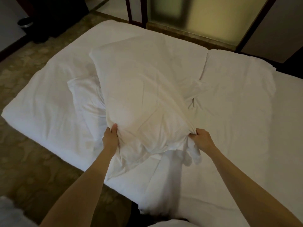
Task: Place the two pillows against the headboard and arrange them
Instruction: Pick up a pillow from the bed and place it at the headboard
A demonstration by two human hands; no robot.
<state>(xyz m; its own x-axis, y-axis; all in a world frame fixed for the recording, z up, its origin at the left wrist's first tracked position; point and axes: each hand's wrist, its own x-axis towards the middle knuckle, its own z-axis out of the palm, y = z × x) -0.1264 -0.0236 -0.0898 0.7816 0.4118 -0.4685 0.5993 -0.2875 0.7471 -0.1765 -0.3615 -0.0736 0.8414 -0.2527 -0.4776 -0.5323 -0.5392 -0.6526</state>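
A: Hands first?

B: Both gripping one white pillow. Left hand has fingers curled tight into its near-left corner, thumb up on the fabric. Right hand is fisted around the bunched near-right corner, and loose case fabric hangs below the fist.

A: Where's the pillow sit?

B: Middle of the bed, long axis running away from the person, far end lying on the duvet, near end raised in the hands.

A: Pillow count?

B: One clear. A second one pokes out at the left from under the held one, mostly covered, touching it. So two, I think.

A: Edges, free room?

B: Duvet covers the left half, and its left and near edges overhang onto patterned carpet. Right half is bare flat sheet, open. The duvet's folded edge runs just right of the pillow. Far side: carpet strip, then dark wood frames with frosted panels. Can't pick out a headboard.
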